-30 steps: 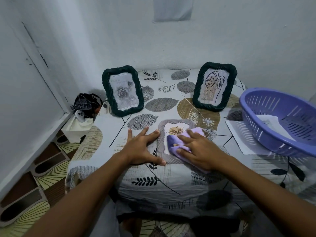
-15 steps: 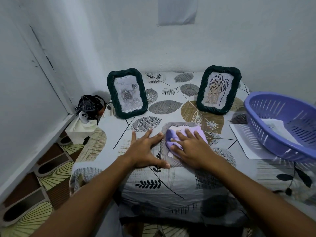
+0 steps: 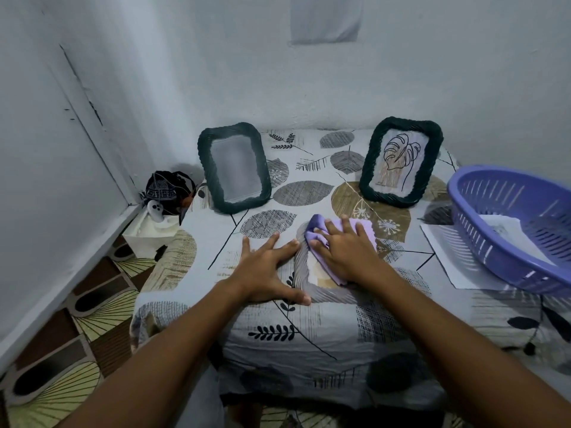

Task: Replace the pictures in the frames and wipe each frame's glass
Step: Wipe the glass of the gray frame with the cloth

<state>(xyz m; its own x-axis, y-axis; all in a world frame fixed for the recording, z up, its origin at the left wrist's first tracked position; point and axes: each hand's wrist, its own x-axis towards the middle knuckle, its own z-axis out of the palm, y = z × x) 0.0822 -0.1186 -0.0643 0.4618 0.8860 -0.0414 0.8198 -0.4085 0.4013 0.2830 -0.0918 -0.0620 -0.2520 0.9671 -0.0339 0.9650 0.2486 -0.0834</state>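
A grey woven frame [image 3: 304, 273] lies flat on the leaf-patterned tablecloth [image 3: 309, 335] near the front edge. My right hand [image 3: 343, 254] presses a purple cloth [image 3: 340, 233] flat onto its glass, fingers straight, covering most of the picture. My left hand [image 3: 265, 270] rests spread on the cloth beside the frame's left edge, thumb against its lower corner. Two dark green frames stand at the back: the left frame [image 3: 234, 173] shows a pale blurred picture, the right frame [image 3: 401, 162] a leaf line drawing.
A purple plastic basket [image 3: 509, 223] holding paper sits at the right, over a white sheet [image 3: 445, 254]. A white box [image 3: 148, 233] with a dark bag [image 3: 167, 189] stands on the floor at the left, by the wall. Patterned floor tiles lie below left.
My right hand slid the purple cloth up and across the lying frame's glass, then slightly lower right. My left hand stayed beside the frame. The camera tilted a little.
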